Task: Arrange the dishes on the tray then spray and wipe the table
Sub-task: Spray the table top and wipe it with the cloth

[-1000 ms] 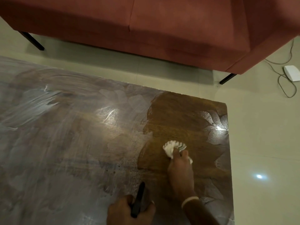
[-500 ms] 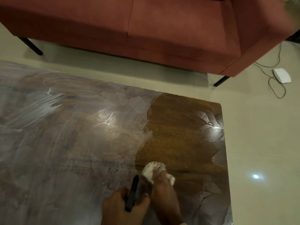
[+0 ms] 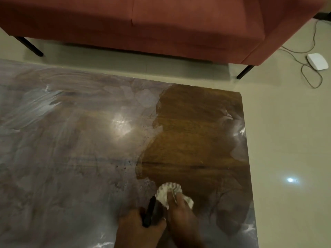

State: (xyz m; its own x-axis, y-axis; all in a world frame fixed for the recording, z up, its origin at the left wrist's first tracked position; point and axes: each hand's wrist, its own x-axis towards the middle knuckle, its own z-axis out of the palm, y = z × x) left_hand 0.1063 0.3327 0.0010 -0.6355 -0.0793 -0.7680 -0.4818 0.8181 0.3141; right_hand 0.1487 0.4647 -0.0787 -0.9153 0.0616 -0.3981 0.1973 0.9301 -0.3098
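A dark wooden table [image 3: 193, 133] fills the lower view. Most of it is covered in a grey, smeared film; a brown wiped patch lies toward its right end. My right hand [image 3: 180, 213] presses a crumpled white cloth [image 3: 165, 193] flat on the table near the front edge, at the border of the wiped patch. Just left of it, my left hand [image 3: 138, 230] grips a black spray bottle [image 3: 149, 213] by its trigger head; the bottle's body is hidden. No dishes or tray are in view.
A red sofa [image 3: 161, 24] on thin black legs stands beyond the table's far edge, across a strip of pale tiled floor. A white box [image 3: 317, 61] with a cable lies on the floor at the upper right. The table's right edge [image 3: 248, 158] drops to the floor.
My right hand has pulled the cloth back and to the left, from the middle of the wiped patch to the front edge beside my left hand. The left hand has hardly moved.
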